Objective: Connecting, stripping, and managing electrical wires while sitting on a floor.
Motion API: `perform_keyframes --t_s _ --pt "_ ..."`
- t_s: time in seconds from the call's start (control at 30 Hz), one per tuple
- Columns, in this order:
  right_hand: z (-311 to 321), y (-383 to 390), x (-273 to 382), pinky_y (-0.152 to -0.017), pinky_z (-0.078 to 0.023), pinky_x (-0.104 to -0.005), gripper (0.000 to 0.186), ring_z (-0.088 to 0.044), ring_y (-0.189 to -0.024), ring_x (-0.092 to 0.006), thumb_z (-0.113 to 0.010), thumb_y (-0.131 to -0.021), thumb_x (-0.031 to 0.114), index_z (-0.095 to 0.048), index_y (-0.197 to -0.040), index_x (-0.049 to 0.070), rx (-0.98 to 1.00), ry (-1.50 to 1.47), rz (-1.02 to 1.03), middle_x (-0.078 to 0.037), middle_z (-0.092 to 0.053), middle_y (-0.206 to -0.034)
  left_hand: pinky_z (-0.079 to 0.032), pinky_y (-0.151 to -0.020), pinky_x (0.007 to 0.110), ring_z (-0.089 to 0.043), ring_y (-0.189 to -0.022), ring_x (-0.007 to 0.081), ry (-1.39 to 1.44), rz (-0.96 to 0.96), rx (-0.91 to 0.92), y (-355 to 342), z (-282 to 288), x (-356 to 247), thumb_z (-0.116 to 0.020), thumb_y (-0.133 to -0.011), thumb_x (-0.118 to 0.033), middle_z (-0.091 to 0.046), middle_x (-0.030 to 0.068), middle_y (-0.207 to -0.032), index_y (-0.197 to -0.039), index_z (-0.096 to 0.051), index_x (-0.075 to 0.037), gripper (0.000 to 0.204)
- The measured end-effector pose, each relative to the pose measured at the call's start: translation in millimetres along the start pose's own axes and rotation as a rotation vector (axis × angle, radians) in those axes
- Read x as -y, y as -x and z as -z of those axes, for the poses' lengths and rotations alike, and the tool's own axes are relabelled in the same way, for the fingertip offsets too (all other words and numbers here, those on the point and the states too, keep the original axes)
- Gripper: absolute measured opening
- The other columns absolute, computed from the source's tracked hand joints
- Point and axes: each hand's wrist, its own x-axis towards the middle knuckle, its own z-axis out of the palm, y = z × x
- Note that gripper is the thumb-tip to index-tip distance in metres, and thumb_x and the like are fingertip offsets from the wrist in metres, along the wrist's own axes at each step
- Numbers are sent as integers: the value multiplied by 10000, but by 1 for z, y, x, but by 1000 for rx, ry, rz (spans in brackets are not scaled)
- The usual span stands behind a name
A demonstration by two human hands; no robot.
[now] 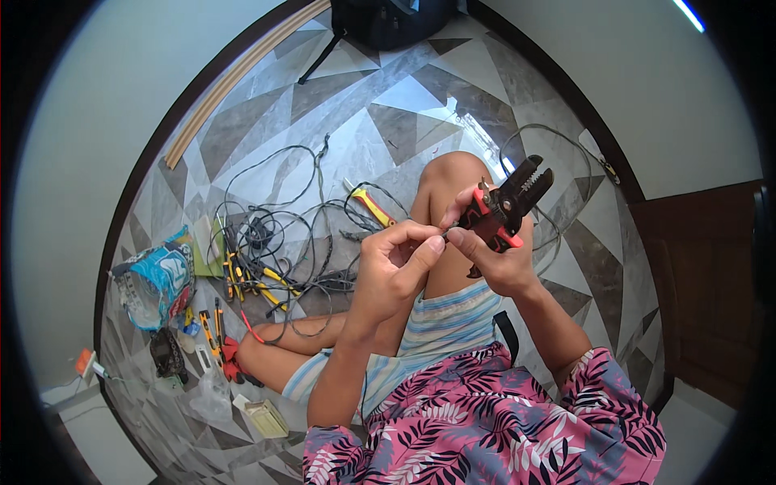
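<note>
My left hand (394, 265) is closed, with thumb and forefinger pinching the end of a thin dark wire (445, 234). My right hand (505, 265) meets it fingertip to fingertip above my raised knee. Held in the right palm is a wire stripper (511, 202) with red and black handles, its dark toothed jaws pointing up and away from me. The right thumb and forefinger also pinch at the wire, so most of it is hidden by fingers. A loop of dark cable (558, 133) lies on the floor beyond the right hand.
Tangled dark cables (303, 214) cover the floor at left, with yellow-and-black pliers (275, 279) among them. A yellow-and-red knife (372, 206) lies nearer my knee. Further left are a blue plastic bag (166, 275) and red gloves (232, 360). A black backpack (396, 24) stands at the far wall.
</note>
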Motion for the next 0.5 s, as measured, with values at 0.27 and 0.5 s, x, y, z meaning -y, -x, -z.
perform_keyframes --t_s 0.27,0.5 --pt "-6 2 0 -767 -503 -279 358 -615 -870 -145 -744 -821 24 -532 -1109 3 36 121 -7 -88 -630 -929 -478 -681 220 -595 -743 64 -74 -4 -84 6 3 3 -660 -903 -51 -654 15 -846 -942 -693 13 81" --pt "-9 10 -15 -702 -484 -240 328 -591 -786 -104 -726 -836 27 -532 -1100 3 -120 113 -217 -57 -620 -871 -500 -614 335 -615 -702 264 -822 -549 -267 3 -3 27 -693 -829 -56 -617 88 -831 -874 -651 -40 64"
